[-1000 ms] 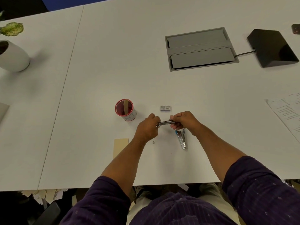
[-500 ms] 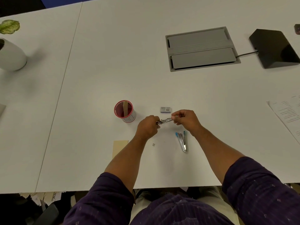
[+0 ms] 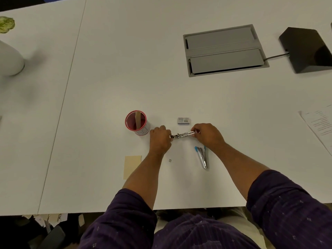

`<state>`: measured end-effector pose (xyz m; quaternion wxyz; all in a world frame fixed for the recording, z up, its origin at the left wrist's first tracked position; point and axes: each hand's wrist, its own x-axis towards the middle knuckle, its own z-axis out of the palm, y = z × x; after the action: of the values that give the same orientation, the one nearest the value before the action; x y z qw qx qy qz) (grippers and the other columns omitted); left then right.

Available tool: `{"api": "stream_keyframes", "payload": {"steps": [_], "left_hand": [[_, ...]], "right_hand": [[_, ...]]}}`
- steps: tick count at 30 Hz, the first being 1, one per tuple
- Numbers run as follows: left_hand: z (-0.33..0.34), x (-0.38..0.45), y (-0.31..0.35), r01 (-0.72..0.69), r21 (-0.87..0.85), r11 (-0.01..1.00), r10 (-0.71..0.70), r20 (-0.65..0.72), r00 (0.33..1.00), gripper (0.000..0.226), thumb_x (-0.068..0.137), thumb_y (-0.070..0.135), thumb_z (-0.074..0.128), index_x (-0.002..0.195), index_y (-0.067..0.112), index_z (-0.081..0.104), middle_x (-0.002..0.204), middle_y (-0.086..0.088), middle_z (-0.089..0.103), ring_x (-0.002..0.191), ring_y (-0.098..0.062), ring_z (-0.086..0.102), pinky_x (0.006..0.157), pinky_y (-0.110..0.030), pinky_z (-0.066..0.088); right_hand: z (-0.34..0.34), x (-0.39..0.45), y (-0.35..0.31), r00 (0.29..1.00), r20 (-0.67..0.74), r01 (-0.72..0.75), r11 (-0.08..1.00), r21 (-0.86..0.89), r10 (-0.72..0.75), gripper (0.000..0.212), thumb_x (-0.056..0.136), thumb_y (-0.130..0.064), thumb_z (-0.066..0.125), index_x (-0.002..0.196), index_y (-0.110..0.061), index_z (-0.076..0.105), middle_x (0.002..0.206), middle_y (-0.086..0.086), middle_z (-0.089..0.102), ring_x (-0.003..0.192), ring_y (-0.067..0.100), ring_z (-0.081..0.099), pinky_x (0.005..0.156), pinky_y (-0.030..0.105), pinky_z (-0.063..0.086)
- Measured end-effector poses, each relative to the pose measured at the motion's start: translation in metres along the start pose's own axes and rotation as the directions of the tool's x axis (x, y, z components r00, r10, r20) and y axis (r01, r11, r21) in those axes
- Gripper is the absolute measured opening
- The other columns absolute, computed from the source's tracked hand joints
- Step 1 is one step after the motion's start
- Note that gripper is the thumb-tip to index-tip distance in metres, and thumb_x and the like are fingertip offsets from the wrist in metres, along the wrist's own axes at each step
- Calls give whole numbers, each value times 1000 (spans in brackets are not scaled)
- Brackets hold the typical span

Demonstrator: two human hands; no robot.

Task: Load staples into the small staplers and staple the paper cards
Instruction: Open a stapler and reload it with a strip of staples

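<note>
Silver metal glints between the two hands: a small stapler (image 3: pixel 183 135) is held just above the white table (image 3: pixel 111 83), lying roughly level from left to right. The left hand (image 3: pixel 160 139) grips its left end with curled fingers, and the right hand (image 3: pixel 206 134) pinches its right end between thumb and fingertips. Whether the stapler is opened up cannot be told at this size.

A second stapler (image 3: pixel 202 157) with blue tips lies on the table just below the right wrist, touched by neither hand. A small staple box (image 3: pixel 183 121) sits on the table just beyond the held stapler. A tiny grey bit (image 3: pixel 170 160), perhaps a piece of staple strip, lies near the left forearm. A tan paper card (image 3: pixel 132 166) lies flat to the left of that forearm.

A red cup (image 3: pixel 137 123) stands just left of the left hand, with a tan strip leaning inside it. Farther off, a grey hatch (image 3: pixel 224 50) is set into the table, and a black wedge-shaped block (image 3: pixel 305 49) with a cable sits to its right. Printed sheets (image 3: pixel 319 123) lie at the right edge, and a white vase (image 3: pixel 9 60) stands at the far left.
</note>
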<state>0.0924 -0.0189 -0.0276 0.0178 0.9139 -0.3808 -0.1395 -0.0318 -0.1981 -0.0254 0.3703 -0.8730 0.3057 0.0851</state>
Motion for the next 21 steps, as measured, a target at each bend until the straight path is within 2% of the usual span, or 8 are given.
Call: {"api": "stream_keyframes", "payload": {"steps": [2,6,8,9,11,16,18,21], "left_hand": [[2,1,1,-8,50,999,8,2,1000,25,92,30,66,114,20,73,107,-4,64,103,-27,56,87,-38,40],[5,2,7,-14,68,998,13,3,1000,23,94,28,64,113,20,73,106,-3,65,104,-26,56,90,-39,39],[6,2,8,-17,67,998,16,6,1000,22,95,27,62,112,23,74,106,-2,66,103,-25,55,89,-39,39],[6,3,9,-20,73,997,19,8,1000,21,95,26,61,111,24,75,105,-2,66,103,-25,55,88,-38,38],[6,3,10,-26,79,997,25,13,1000,21,94,23,61,108,25,76,105,-1,65,102,-25,55,86,-37,36],[8,1,12,-40,76,996,41,0,999,22,93,19,62,109,25,76,105,-1,63,99,-24,55,85,-36,37],[9,-2,13,-52,64,997,53,-11,999,24,94,18,61,112,26,75,106,-1,62,100,-25,54,84,-36,39],[10,-9,13,-35,-12,999,34,-45,998,26,96,18,58,117,21,72,112,-2,62,101,-24,55,85,-35,43]], "right_hand": [[-1,1,-4,997,27,76,963,-259,-71,19,100,-26,62,117,-21,70,105,2,71,97,23,64,82,36,51],[-3,2,-4,971,74,227,783,-579,-227,15,102,-21,52,111,-14,62,98,6,69,90,26,63,64,34,38],[-4,-4,-3,947,121,287,616,-733,-298,12,84,-11,71,94,-13,64,80,4,68,72,22,63,56,30,32],[-3,-7,-4,939,138,299,545,-784,-316,24,66,-5,81,81,-14,65,66,1,64,59,19,60,51,28,32],[-2,-13,-4,927,129,293,466,-835,-352,38,39,3,84,63,-16,61,50,-3,55,44,15,52,44,23,33],[1,-19,-2,918,165,328,460,-825,-360,41,33,6,80,61,-16,59,48,-3,53,44,15,52,44,22,32],[1,-22,-4,923,199,335,432,-837,-330,36,46,3,80,70,-16,62,57,-3,59,52,16,58,50,25,33],[2,-21,0,931,186,333,516,-789,-315,26,71,5,69,89,-13,63,79,2,65,73,21,63,60,29,32]]}}
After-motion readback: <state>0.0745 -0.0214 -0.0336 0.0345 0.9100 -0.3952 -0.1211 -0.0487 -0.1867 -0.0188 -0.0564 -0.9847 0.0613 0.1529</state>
